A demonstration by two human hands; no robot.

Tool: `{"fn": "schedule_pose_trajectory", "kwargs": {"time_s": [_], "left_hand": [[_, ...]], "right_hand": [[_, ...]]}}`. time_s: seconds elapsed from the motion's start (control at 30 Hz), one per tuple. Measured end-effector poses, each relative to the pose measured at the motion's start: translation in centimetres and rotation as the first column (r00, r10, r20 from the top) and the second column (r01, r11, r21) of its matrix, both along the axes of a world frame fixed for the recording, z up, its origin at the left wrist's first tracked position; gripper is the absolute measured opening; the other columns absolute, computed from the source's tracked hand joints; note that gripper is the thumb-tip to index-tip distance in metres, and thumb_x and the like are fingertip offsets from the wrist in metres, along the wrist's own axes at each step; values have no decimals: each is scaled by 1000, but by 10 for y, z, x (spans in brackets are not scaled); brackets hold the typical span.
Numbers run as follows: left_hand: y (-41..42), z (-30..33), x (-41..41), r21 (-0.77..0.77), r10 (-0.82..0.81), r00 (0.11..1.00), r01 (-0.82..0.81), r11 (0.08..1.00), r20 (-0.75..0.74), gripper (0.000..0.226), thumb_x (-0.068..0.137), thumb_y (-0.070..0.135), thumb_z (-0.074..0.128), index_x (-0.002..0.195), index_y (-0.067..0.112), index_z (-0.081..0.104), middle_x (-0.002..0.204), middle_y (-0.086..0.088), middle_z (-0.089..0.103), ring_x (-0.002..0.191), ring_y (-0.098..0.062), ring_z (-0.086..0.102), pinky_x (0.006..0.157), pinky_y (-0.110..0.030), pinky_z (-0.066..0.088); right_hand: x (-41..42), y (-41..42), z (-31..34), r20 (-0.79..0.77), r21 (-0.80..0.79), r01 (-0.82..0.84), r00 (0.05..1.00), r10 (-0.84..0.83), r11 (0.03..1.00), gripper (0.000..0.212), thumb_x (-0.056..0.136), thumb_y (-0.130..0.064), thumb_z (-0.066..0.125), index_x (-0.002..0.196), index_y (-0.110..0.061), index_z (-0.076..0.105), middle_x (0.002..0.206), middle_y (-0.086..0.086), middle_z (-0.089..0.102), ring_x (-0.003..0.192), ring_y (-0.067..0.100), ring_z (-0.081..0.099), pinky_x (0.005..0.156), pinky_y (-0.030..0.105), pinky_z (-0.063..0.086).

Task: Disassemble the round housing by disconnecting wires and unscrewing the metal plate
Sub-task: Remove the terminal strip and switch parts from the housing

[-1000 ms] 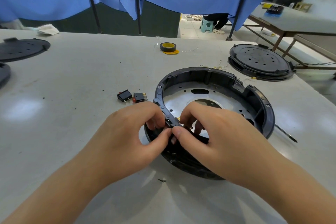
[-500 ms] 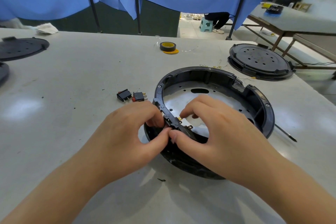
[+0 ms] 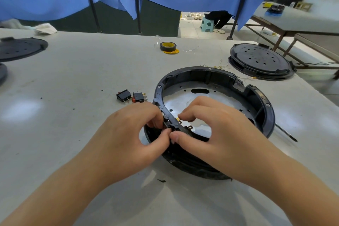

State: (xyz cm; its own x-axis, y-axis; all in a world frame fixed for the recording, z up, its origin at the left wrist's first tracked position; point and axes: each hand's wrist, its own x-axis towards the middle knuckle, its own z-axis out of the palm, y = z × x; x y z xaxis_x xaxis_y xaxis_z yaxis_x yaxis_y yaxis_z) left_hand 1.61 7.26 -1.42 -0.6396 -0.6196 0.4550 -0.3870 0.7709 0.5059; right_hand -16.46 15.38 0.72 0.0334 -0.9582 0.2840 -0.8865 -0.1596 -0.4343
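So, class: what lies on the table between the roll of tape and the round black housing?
In the head view, only bare grey tabletop lies between the black-and-yellow tape roll and the round black plastic housing.

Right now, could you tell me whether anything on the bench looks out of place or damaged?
The round housing has a gap in its far right rim. Loose wire offcuts lie scattered behind it, and a screwdriver pokes out from under its right edge.
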Motion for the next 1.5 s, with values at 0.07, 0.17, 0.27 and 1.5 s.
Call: {"fn": "schedule_pose_trajectory", "kwargs": {"time_s": [0.07,0.17,0.27,1.5], "left_hand": [[0,1,0,-18,2,1000,-2,1000,4,24,80,44,50,75,22,58,71,11,57,71,-12,57,62,-37,48],[1,1,-1,-47,8,1000,-8,999,12,25,80,42,50,74,20,57,70,9,56,69,-13,56,61,-38,47],[2,2,-1,-82,14,1000,-11,997,27,25,81,40,50,73,18,58,69,9,56,67,-16,55,60,-39,47],[2,-3,-5,-68,16,996,-22,997,-92,25,77,32,56,64,11,60,66,5,54,62,-19,55,58,-40,46]], "right_hand": [[0,0,0,6,-4,-3,1000,3,1000,45,81,-64,46,101,-30,65,95,-20,55,91,-1,54,76,24,47],[0,0,0,5,-9,-8,1000,8,1000,44,81,-64,47,101,-29,65,95,-20,55,89,-3,53,75,21,46],[0,0,1,-2,-8,-12,1000,12,1000,45,81,-63,48,103,-29,66,95,-20,55,89,-3,53,75,21,46],[10,-48,18,13,457,73,996,-89,887,73,82,-80,21,58,-15,46,50,-6,45,49,15,47,54,31,37]]}}
